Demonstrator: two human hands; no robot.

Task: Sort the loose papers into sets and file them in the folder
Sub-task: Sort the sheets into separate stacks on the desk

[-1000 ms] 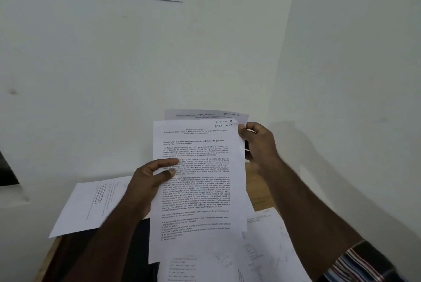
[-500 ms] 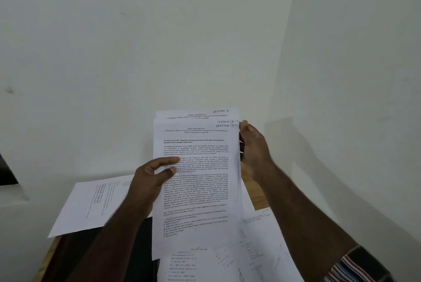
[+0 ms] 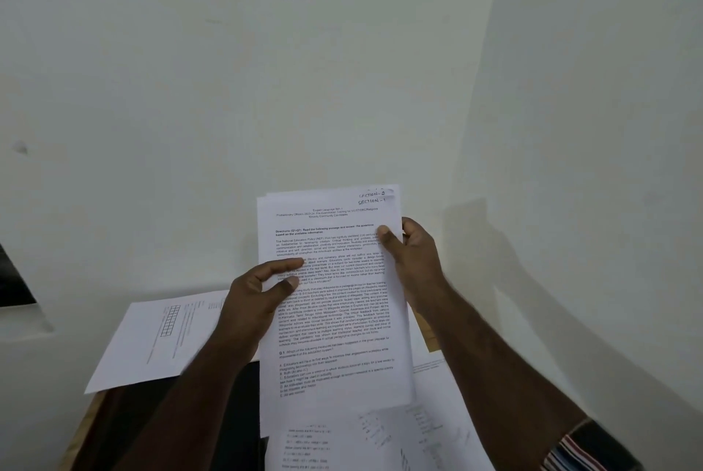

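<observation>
Item: held stack of printed sheets (image 3: 334, 303) — I note its back sheets, fanned out behind the front page a second ago, are now nearly squared up, only thin edges showing along the top. Right hand (image 3: 414, 261): moved from the upper corner down onto the right edge, thumb curled over the front page, fingers behind, clamped on the stack. Left hand (image 3: 255, 303): unchanged, fingers curled round the left edge, gripping it. Stack is upright in front of the white wall (image 3: 228, 109), above the desk (image 3: 80, 436). On the desk: a grid-printed sheet (image 3: 159, 337) at left, loose papers (image 3: 380, 440) below the stack. I see no folder or other container.
</observation>
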